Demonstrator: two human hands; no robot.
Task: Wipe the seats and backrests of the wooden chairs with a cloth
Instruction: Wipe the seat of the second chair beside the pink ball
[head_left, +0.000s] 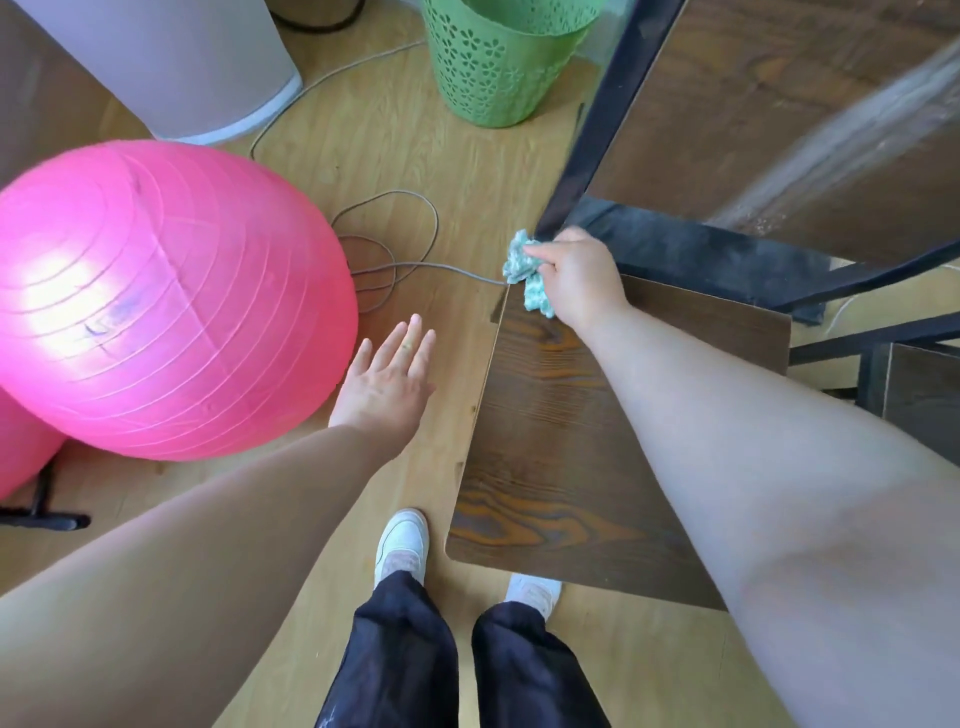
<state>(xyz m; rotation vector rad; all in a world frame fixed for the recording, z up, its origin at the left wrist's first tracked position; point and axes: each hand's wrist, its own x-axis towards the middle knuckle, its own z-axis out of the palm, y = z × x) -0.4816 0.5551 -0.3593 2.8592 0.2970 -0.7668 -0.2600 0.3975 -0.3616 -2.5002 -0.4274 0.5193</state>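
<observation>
Pinching a bunched teal cloth (527, 275), the fingers (540, 255) of the right hand (579, 283) are seen curled around it, and the cloth is held against the far left corner of the wooden chair seat (561, 441). Just beyond that corner, a black backrest post (597, 119) rises from the seat, with the dark wooden backrest panel (753, 104) to its right.

From the cloth, nearly the whole seat is laid out back toward the person, its long axis running from the far corner to the near edge by the feet. A pull toward the body along that axis is judged the likely next stroke. The right hand is the nearer hand by far.

The left hand (384, 384) is held off the seat's left edge, above the floor, fingers straight and slightly spread, nothing gripped. Further left of the seat a large pink ball (156, 296) is found.
</observation>
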